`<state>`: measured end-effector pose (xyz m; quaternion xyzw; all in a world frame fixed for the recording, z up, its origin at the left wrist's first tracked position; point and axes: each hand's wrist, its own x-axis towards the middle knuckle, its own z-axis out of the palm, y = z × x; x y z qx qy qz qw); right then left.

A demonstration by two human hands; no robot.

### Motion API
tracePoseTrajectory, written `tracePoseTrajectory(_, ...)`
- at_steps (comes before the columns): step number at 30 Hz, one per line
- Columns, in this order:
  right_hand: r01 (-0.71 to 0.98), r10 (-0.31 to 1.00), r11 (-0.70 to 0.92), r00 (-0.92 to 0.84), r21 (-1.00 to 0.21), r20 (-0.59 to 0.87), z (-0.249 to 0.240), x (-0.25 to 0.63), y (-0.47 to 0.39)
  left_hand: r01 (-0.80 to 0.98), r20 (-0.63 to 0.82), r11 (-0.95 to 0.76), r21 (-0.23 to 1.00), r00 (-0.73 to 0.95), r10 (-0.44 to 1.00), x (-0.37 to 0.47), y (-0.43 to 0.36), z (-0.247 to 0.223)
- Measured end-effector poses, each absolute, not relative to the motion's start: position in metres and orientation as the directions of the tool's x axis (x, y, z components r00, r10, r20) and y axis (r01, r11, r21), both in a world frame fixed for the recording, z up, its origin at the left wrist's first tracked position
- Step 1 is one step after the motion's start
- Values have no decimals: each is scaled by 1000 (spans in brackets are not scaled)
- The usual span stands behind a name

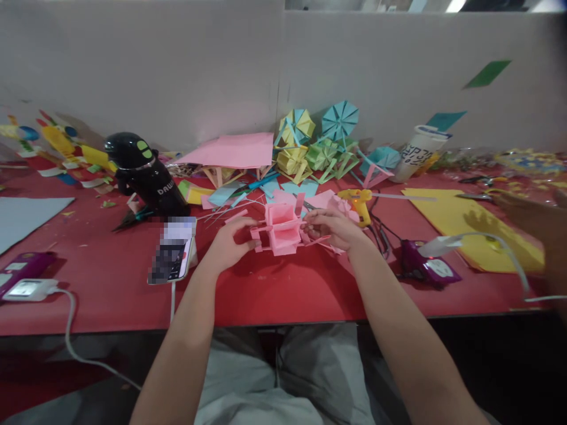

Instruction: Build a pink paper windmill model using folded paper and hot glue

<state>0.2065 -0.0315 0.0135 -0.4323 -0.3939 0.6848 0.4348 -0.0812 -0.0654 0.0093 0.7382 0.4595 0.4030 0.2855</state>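
Note:
A pink folded-paper model [283, 231] with open box-like pockets and thin paper strips at its sides is between my hands, over the red table. My left hand [234, 241] grips its left side, thumb and fingers around the folded strips there. On the right, my right hand [331, 229] has its fingers pinched at a strip of the same model; the exact contact is partly hidden. Just beyond the right hand lies a yellow hot glue gun [358, 203], near loose pink paper pieces.
Folded paper models [340, 121] in yellow, green and blue stand against the grey partition. A black bottle [153, 183] and a phone [175, 251] are at the left. A purple power socket [429, 265], yellow paper [482, 230] and a white cup [419, 154] stand right. Another person's arm enters at far right.

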Motion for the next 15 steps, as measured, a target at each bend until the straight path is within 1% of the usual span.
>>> tracePoseTrajectory(9,-251,933,-316,-258,-915,-252,12,207,-30,473,328,-395,787,220,919,-78,-66,9)
tracePoseTrajectory(15,-244,929,-332,-250,-911,-272,14,206,-32,527,312,-339,779,143,939,-72,-67,13)
